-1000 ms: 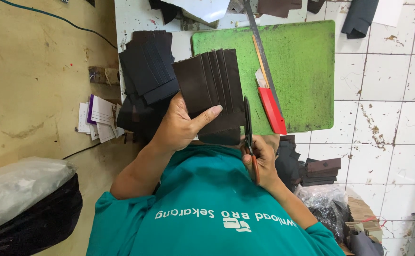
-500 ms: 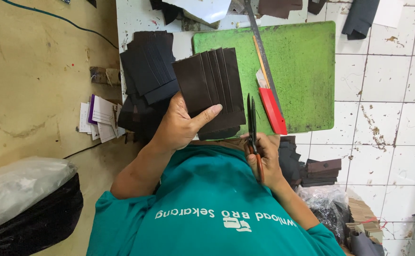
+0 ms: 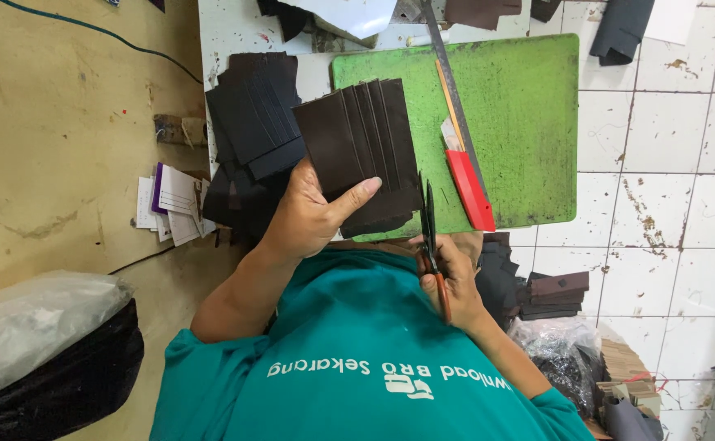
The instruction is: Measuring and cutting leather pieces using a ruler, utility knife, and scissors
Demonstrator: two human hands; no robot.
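Note:
My left hand (image 3: 308,216) is shut on a dark brown leather piece (image 3: 357,135) with several stitched card slots, thumb across its lower edge, held above the green cutting mat (image 3: 521,106). My right hand (image 3: 458,282) grips scissors (image 3: 428,216) with orange-brown handles. The blades point up, right next to the piece's lower right corner. Whether the blades touch the leather I cannot tell.
A stack of black leather pieces (image 3: 251,114) lies left of the mat. A red-handled cutter (image 3: 469,189) and a metal ruler (image 3: 449,77) rest on the mat. Paper slips (image 3: 169,204) lie at the left, more dark pieces (image 3: 554,294) at the right, and a plastic bag (image 3: 39,327) on the floor.
The scissors have edged slightly closer to the leather piece's right edge. My left hand keeps the piece almost still.

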